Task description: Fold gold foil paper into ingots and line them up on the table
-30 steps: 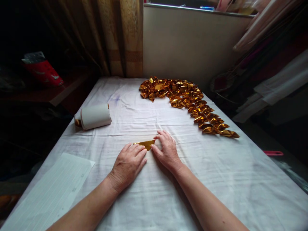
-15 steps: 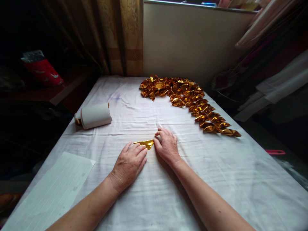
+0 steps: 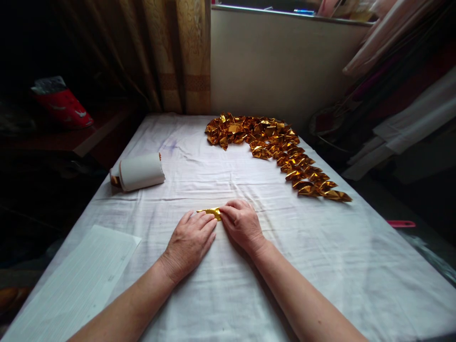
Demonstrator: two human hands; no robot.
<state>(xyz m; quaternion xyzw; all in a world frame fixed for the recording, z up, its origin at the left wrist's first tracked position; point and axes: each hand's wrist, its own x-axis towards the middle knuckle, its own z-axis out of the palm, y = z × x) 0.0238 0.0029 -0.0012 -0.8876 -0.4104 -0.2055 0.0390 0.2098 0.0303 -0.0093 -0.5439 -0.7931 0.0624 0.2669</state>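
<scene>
A small folded strip of shiny gold foil paper (image 3: pixel 210 211) lies on the white cloth in front of me. My left hand (image 3: pixel 192 237) rests flat, with its fingers stretched over the lower edge of the strip and covering part of it. At the strip's right end, my right hand (image 3: pixel 244 223) has its thumb and forefinger pinched on the foil, the other fingers curled in. Both hands sit close together, and the fingertips hide some of the folds.
Many folded gold foil pieces (image 3: pixel 263 135) form a curved double row at the back right. To the left lie a white roll (image 3: pixel 142 172) on its side and a pale lined sheet (image 3: pixel 81 275). The cloth-covered table (image 3: pixel 285 285) has edges on both sides.
My right hand has moved slightly left and down, and its thumb and forefinger have closed on the foil's right end. My left hand stays in place on the strip.
</scene>
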